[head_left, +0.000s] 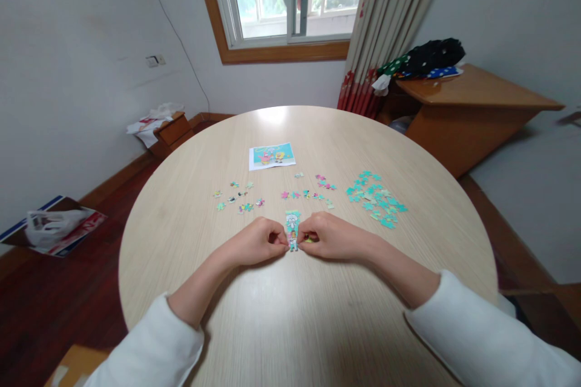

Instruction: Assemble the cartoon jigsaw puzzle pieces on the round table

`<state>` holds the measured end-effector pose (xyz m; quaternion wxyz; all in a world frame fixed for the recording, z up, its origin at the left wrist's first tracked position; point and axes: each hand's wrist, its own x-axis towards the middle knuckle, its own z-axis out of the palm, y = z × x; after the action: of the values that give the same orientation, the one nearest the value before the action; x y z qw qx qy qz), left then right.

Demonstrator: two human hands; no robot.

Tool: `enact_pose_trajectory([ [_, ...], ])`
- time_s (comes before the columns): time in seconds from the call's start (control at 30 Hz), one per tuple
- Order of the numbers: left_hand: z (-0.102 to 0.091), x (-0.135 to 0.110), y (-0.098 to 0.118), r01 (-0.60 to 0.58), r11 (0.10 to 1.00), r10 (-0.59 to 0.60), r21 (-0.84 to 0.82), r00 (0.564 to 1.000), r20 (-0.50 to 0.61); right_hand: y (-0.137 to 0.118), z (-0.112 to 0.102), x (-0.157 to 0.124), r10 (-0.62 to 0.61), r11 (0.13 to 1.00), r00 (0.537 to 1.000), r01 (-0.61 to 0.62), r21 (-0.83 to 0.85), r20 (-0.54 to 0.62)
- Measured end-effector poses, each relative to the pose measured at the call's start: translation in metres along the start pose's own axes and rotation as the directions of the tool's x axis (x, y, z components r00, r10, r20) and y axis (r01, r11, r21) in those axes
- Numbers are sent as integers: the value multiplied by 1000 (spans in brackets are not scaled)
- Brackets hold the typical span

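A narrow, partly joined jigsaw puzzle section (293,224) with a cartoon figure on turquoise lies flat on the table before me. My left hand (263,242) is closed in a pinch at its lower left edge. On the opposite side, my right hand (324,236) pinches the lower right edge, with a yellow-green puzzle piece (310,238) partly hidden by its fingers. Just beyond the hands are loose pink and multicoloured puzzle pieces (296,195). More mixed puzzle pieces (246,207) are scattered to the left, and a pile of turquoise puzzle pieces (379,198) spreads out on the right.
A printed reference picture (272,156) lies farther back on the round wooden table (299,326). Behind it are a window (290,0) and a curtain (385,6). A brown desk (472,97) with cloths on it stands at the right. Bagged items (54,227) rest on the floor at left.
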<state>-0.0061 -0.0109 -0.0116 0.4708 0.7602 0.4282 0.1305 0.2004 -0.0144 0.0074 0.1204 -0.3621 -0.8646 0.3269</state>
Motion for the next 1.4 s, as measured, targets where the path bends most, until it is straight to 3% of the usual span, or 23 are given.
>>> enact_pose_trajectory([
  [0.67,1,1,4,-46,995,50,91,998,-33,-2,-1,1,21,1000,1000,-21,-16,-7],
  [1.4,0,2,4,-67,994,69,86,997,-17,-2,0,1,25,1000,1000,-25,-11,-7],
])
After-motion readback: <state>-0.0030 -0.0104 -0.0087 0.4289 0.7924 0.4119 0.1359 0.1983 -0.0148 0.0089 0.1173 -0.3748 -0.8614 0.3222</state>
